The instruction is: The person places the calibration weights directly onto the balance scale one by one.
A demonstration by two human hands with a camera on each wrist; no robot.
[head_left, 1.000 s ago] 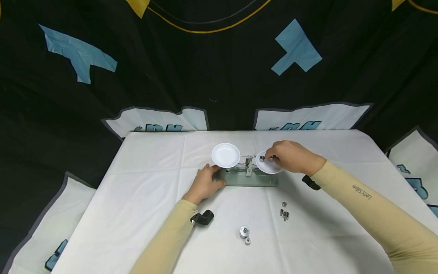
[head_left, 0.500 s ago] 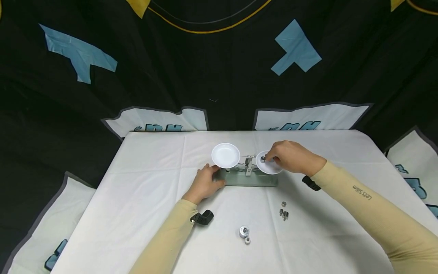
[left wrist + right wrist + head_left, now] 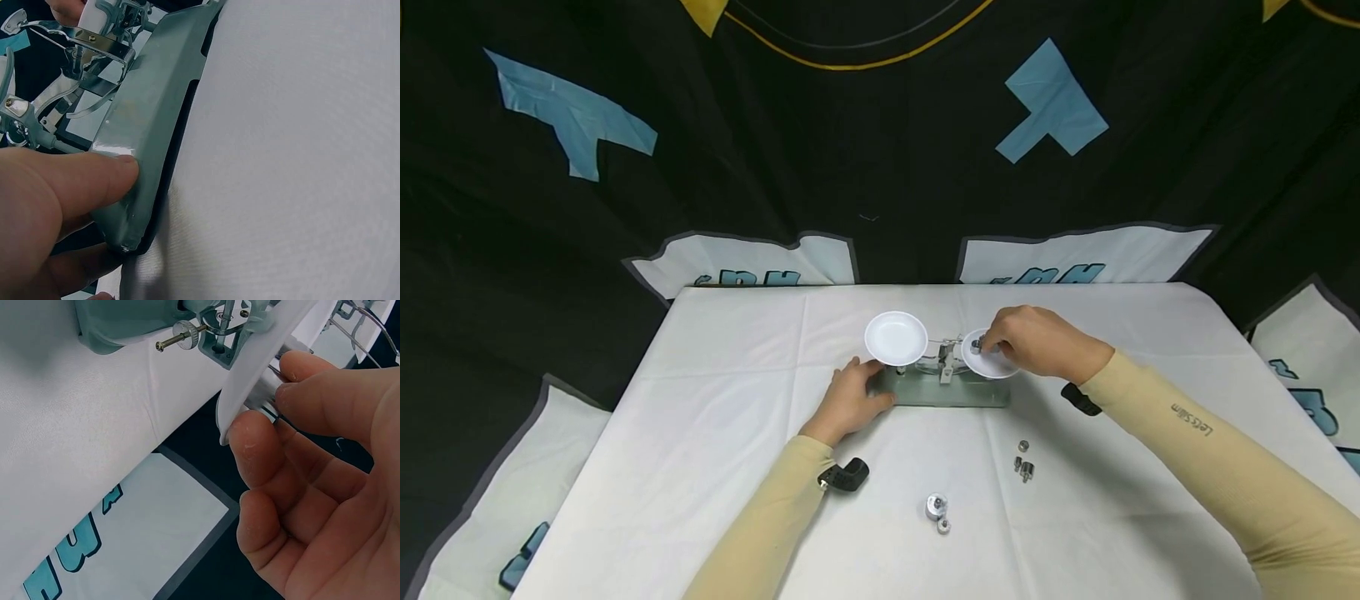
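A balance scale with a grey-green base [image 3: 951, 393] stands mid-table and carries two white pans. The left pan [image 3: 895, 338] is bare. My right hand [image 3: 996, 344] reaches over the right pan [image 3: 979, 363] and pinches a small metal weight between thumb and fingers; another small weight [image 3: 976, 344] sits beside the fingertips. In the right wrist view the fingers [image 3: 256, 444] close at the pan's rim [image 3: 262, 369] around something metallic. My left hand [image 3: 867, 393] grips the base's left end, and in the left wrist view its thumb [image 3: 94, 178] presses the base's side [image 3: 156, 112].
Loose metal weights lie on the white tablecloth near me: a larger one [image 3: 936, 506] with a small one [image 3: 943, 526], and a few small ones [image 3: 1024, 468] to the right. Black wrist cameras [image 3: 844, 477] sit on both sleeves. Dark cloth surrounds the table.
My right hand's fingertips have edged slightly left on the right pan. The left hand and the scale base have stayed where they were.
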